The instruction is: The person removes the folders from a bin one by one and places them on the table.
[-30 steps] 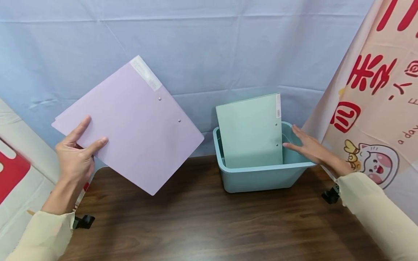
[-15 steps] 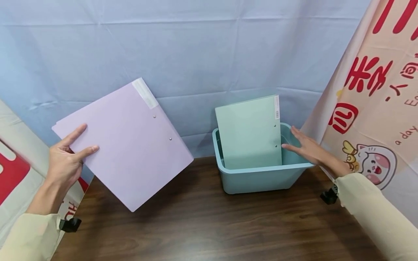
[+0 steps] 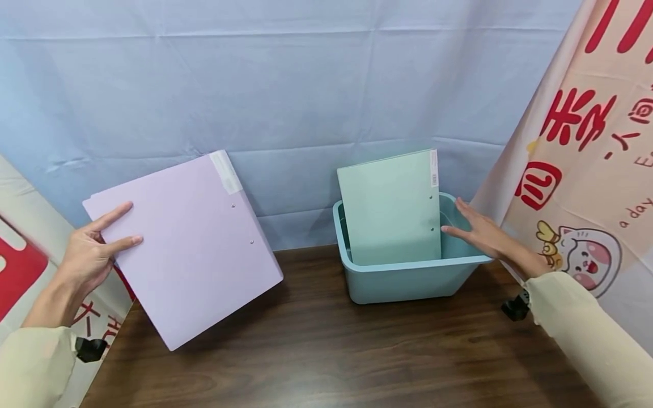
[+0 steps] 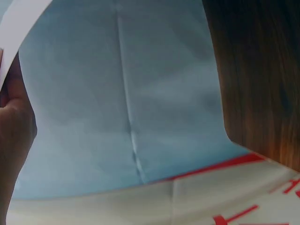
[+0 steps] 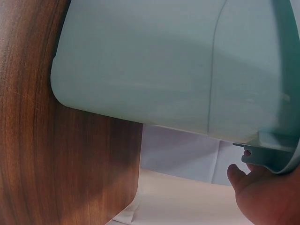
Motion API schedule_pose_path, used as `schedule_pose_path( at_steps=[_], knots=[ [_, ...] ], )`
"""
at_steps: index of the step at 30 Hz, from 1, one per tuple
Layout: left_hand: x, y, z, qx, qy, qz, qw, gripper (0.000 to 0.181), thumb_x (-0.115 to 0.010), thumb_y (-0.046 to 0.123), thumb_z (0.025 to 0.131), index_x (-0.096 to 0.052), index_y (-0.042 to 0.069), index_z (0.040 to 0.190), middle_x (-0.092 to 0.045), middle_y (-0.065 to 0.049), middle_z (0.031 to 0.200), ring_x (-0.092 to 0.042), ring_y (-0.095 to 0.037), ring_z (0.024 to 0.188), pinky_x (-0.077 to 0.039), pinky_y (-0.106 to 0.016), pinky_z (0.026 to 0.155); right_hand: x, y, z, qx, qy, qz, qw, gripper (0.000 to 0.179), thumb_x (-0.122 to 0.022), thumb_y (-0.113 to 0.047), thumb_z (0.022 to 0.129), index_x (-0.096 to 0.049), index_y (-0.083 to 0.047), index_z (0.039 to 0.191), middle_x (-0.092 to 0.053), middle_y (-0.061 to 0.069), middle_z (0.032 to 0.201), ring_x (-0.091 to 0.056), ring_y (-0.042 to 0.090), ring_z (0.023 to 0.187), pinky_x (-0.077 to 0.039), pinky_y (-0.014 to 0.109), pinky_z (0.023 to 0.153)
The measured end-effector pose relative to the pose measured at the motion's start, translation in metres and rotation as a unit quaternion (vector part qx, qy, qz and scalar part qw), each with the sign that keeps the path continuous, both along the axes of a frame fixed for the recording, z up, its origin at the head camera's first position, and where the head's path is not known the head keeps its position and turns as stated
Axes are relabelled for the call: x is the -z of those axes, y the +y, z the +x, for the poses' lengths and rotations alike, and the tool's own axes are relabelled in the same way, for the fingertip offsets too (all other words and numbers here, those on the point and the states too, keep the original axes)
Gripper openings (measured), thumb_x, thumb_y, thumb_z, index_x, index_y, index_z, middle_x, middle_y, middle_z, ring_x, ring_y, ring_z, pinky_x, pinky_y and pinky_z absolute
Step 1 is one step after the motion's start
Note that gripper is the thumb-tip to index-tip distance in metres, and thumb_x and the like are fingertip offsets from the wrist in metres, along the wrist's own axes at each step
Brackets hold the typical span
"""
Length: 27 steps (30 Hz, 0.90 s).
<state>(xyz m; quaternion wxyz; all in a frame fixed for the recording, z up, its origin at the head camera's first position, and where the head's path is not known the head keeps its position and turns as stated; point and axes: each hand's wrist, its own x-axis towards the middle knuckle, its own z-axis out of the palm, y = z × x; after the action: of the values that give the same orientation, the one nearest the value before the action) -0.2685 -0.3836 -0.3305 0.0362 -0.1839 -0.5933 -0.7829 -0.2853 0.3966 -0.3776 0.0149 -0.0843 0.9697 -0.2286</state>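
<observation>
A lilac file folder (image 3: pixel 189 249) hangs tilted over the left side of the table, a white label and two rivets along its right edge. My left hand (image 3: pixel 88 252) grips its left edge, two digits lying on the front and the other fingers hidden behind. The left wrist view catches only a strip of the folder (image 4: pixel 21 26). A mint green file folder (image 3: pixel 390 212) leans upright in a blue-green plastic bin (image 3: pixel 413 281). On the bin's right end, my right hand (image 3: pixel 479 229) holds the rim; from the right wrist, fingertips (image 5: pixel 236 176) show outside, under it.
Dark wood tabletop (image 3: pixel 331 351) lies under the bin. A pale blue cloth (image 3: pixel 306 85) hangs behind, close to the bin's back. Printed cloths flank both sides, the right one (image 3: pixel 576 187) near my right forearm, the left one (image 3: pixel 30 266) behind my left hand.
My left hand has moved left and down with the lilac folder, which has also turned to stand more upright. The right hand, bin and green folder stay put.
</observation>
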Motion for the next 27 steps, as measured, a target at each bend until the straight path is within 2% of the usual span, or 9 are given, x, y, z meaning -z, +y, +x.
schedule_pose_path(
  at_steps=[6,11,17,22,24,27],
  knots=[
    [0.004,-0.019,-0.004,0.006,-0.048,-0.08,0.9956,0.075,-0.052,-0.026,0.086,-0.039,0.011,0.15,-0.05,0.001,0.138,-0.065,-0.007,0.107,-0.058,-0.03,0.076,0.0,0.001,0.002,-0.002,0.007,0.003,1.0,0.093,-0.051,-0.056,0.096,0.009,-0.02,0.156,0.006,0.015,0.163,-0.002,0.045,0.147,-0.009,0.077,0.105],
    [0.007,-0.034,-0.003,-0.002,-0.072,-0.137,0.988,0.075,-0.056,-0.022,0.087,-0.039,0.014,0.15,-0.061,0.007,0.128,-0.067,-0.006,0.102,-0.058,-0.029,0.075,-0.001,-0.001,0.003,-0.005,0.003,-0.002,1.0,0.092,-0.051,-0.056,0.096,0.008,-0.021,0.157,0.006,0.014,0.164,-0.001,0.044,0.147,-0.009,0.077,0.105],
    [0.011,-0.045,-0.006,-0.027,-0.073,-0.22,0.9725,0.073,-0.064,-0.014,0.086,-0.042,0.015,0.149,-0.064,0.015,0.122,-0.066,0.0,0.099,-0.059,-0.027,0.071,-0.002,-0.001,0.003,-0.001,0.001,-0.003,1.0,0.092,-0.051,-0.056,0.095,0.008,-0.022,0.157,0.005,0.015,0.164,-0.003,0.046,0.147,-0.01,0.078,0.104],
    [0.016,-0.052,-0.012,-0.055,-0.075,-0.29,0.9525,0.073,-0.07,-0.007,0.085,-0.043,0.016,0.149,-0.062,0.02,0.121,-0.064,0.003,0.099,-0.059,-0.027,0.07,-0.002,0.0,0.003,0.003,0.004,0.001,1.0,0.093,-0.051,-0.057,0.095,0.008,-0.021,0.157,0.005,0.015,0.163,-0.004,0.047,0.146,-0.01,0.078,0.104],
    [0.019,-0.056,-0.014,-0.059,-0.079,-0.309,0.9459,0.072,-0.07,-0.005,0.086,-0.042,0.016,0.149,-0.061,0.021,0.121,-0.063,0.005,0.099,-0.059,-0.026,0.071,-0.002,0.001,0.003,0.002,0.003,-0.001,1.0,0.092,-0.051,-0.057,0.095,0.008,-0.022,0.157,0.005,0.015,0.163,-0.003,0.046,0.147,-0.01,0.078,0.104],
    [0.023,-0.063,-0.019,-0.052,-0.08,-0.328,0.94,0.072,-0.069,-0.004,0.087,-0.041,0.015,0.15,-0.059,0.021,0.124,-0.061,0.005,0.102,-0.058,-0.026,0.073,-0.002,0.0,0.004,0.0,0.004,-0.004,1.0,0.092,-0.051,-0.056,0.095,0.009,-0.022,0.156,0.006,0.014,0.164,-0.002,0.046,0.147,-0.009,0.078,0.104]
  ],
)
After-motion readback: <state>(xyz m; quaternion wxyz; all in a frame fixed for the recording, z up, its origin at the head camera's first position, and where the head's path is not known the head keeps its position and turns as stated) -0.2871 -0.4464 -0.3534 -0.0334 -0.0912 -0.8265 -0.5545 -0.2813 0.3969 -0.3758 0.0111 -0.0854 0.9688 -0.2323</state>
